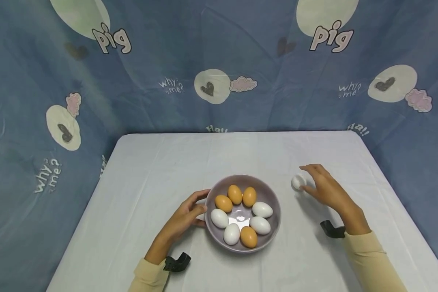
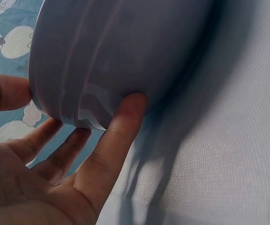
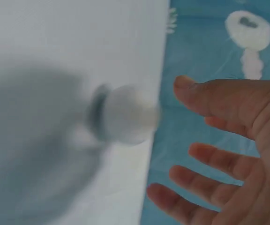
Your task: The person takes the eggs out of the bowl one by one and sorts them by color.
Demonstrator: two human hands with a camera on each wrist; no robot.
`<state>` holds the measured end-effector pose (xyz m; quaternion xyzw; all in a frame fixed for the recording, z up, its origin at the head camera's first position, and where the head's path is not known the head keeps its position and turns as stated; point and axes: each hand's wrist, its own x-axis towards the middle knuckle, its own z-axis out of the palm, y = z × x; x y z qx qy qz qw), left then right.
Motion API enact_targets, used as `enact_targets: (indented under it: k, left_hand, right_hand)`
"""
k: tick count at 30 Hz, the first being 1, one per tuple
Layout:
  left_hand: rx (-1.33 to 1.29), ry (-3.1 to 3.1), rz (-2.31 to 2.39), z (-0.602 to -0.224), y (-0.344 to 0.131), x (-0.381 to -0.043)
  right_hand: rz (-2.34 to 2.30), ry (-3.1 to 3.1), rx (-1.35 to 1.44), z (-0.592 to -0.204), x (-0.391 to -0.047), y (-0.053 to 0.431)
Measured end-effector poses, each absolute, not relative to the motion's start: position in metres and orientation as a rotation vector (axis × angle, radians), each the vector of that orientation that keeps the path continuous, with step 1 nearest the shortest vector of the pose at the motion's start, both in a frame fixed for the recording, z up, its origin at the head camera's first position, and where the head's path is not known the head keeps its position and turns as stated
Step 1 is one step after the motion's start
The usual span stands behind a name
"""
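A mauve bowl [image 1: 243, 249] stands on the white table with several orange-brown eggs [image 1: 235, 194] and several white eggs [image 1: 260, 225] in it. My left hand [image 1: 187, 213] rests against the bowl's left side, fingers spread along its outer wall. In the left wrist view, the fingertips touch the bowl [image 2: 125, 42] near its rim and lower down. A single white egg [image 1: 298, 182] lies on the table right of the bowl. Beside that egg is my right hand [image 1: 326, 186], its thumb and fingers spread apart. The right wrist view shows the egg [image 3: 130, 115], blurred, beyond the fingertips.
The white tablecloth [image 1: 160, 162] covers the table. Behind and at the sides hangs a blue printed curtain [image 1: 142, 105]. Black wrist mounts [image 1: 177, 262] stick out from both sleeves.
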<state>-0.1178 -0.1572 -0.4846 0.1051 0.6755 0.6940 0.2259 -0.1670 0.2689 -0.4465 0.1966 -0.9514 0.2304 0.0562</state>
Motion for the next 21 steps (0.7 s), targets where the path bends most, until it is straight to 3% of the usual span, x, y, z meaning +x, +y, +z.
enact_targets:
  k: [8,21]
  left_hand:
    - [0.289,1.835,1.911,-0.473,-0.156,-0.116]
    - [0.297,1.834,1.904,-0.465,-0.156,-0.114]
  right_hand:
    - [0.793,-2.912,0.713,-0.411,-0.161,0.231]
    - [0.929,-2.855,1.36,-0.39,-0.158,0.16]
